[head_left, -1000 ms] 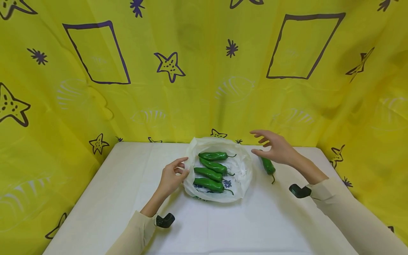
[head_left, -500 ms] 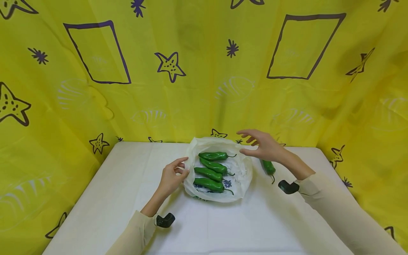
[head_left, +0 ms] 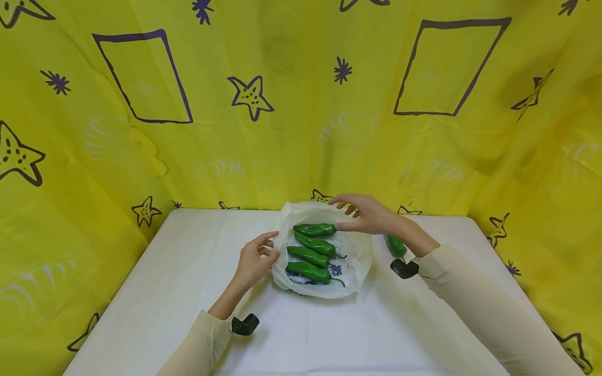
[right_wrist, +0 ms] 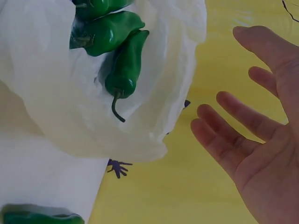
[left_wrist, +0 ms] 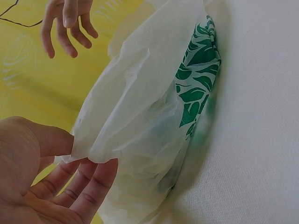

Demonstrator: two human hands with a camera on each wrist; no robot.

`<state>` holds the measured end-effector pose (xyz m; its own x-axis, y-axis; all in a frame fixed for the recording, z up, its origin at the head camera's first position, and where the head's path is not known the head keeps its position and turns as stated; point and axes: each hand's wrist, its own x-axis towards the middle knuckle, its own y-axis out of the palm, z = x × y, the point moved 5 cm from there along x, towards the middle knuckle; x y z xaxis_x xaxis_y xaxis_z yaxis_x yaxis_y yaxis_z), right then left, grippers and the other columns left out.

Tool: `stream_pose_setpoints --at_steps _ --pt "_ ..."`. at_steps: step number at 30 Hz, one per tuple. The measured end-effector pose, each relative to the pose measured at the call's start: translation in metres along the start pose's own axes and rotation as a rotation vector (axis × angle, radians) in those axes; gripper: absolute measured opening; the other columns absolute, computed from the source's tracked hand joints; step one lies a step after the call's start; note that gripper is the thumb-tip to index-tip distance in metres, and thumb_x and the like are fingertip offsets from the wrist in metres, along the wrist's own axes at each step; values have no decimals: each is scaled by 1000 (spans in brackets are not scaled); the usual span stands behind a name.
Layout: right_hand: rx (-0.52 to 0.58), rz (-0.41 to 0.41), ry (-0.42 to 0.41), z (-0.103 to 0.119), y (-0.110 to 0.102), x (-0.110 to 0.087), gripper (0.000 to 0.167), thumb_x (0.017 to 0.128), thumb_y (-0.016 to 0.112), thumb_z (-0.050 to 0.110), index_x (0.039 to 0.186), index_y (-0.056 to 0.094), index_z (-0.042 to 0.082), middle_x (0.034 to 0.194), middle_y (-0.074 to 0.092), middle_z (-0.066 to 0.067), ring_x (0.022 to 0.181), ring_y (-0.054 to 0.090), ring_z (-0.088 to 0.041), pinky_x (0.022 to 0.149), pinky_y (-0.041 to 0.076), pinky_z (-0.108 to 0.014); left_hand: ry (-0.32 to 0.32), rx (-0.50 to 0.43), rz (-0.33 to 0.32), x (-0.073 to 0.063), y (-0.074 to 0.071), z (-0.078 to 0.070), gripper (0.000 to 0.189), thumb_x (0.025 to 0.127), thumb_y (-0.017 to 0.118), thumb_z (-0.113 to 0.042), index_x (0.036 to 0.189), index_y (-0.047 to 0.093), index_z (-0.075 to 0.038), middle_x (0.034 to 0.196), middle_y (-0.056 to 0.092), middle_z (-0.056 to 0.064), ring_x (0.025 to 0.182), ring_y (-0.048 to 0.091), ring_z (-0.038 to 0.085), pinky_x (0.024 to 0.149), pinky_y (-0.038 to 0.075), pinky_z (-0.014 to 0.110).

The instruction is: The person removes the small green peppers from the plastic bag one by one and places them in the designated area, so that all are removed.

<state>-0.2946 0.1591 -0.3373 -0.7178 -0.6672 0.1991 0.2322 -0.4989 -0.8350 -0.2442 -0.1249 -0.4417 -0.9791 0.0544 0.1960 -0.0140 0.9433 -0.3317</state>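
A thin whitish plastic bag (head_left: 359,266) with its mouth spread wide stands on the table. Inside it several green peppers (head_left: 308,272) lie side by side, their stems toward the right. My left hand (head_left: 253,262) pinches the bag's left rim between thumb and fingers, plainest in the left wrist view, where green leaf print shows on the bag (left_wrist: 135,93). Over the bag's far right rim hovers my right hand (head_left: 369,214), fingers spread and holding nothing. One more green pepper (head_left: 396,245) lies on the table right of the bag, partly hidden under the right forearm.
White cloth covers the table (head_left: 197,245). A yellow curtain (head_left: 291,151) printed with starfish and shells hangs behind it and along both sides. Each wrist carries a small black camera (head_left: 245,325).
My right hand has moved left, from above the loose pepper to over the bag's far right rim. The left hand, the bag and the peppers have stayed in place.
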Motion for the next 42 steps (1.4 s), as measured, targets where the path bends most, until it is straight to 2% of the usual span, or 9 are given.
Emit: stream_pose_setpoints --at_steps 13,19,24,27,34,38,42 --pt "27 125 34 -2 25 22 52 91 79 21 138 59 8 123 67 -19 107 68 -39 90 58 -47 10 1 11 0 0 -1 47 87 72 8 133 67 -3 97 64 13 74 66 19 52 50 22" --pt "48 171 68 -6 38 30 54 92 79 20 140 58 9 127 65 -20 113 65 -43 94 55 -50 3 7 5 -1 1 2 47 88 73 7 133 67 -4 98 65 14 77 67 21 53 49 21" --pt "74 205 88 -14 49 36 54 93 77 19 142 56 9 132 62 -24 118 61 -47 97 53 -53 52 19 7 -1 1 4 46 87 72 6 132 66 -1 95 63 12 74 66 17 52 50 22" --pt "72 214 94 -18 54 39 53 94 76 19 142 56 9 133 61 -26 120 60 -47 98 52 -55 64 24 5 -1 1 4 46 87 72 6 132 66 0 94 63 11 73 66 15 52 51 23" --pt "56 216 117 -28 66 46 54 95 75 20 143 55 6 135 61 -27 122 59 -47 99 51 -55 6 26 19 0 1 3 48 88 73 5 135 66 -5 97 64 11 77 67 18 56 51 22" --pt "34 217 135 -33 71 48 54 95 75 19 144 55 6 136 61 -25 125 59 -43 101 50 -55 -1 29 22 0 2 3 48 89 73 6 135 66 -5 98 64 12 78 67 19 56 51 21" --pt "-1 210 118 -34 76 51 52 94 76 16 142 57 6 136 62 -23 126 59 -40 103 49 -54 0 25 14 1 2 3 47 89 72 7 134 67 -5 98 64 13 78 67 21 56 50 21"
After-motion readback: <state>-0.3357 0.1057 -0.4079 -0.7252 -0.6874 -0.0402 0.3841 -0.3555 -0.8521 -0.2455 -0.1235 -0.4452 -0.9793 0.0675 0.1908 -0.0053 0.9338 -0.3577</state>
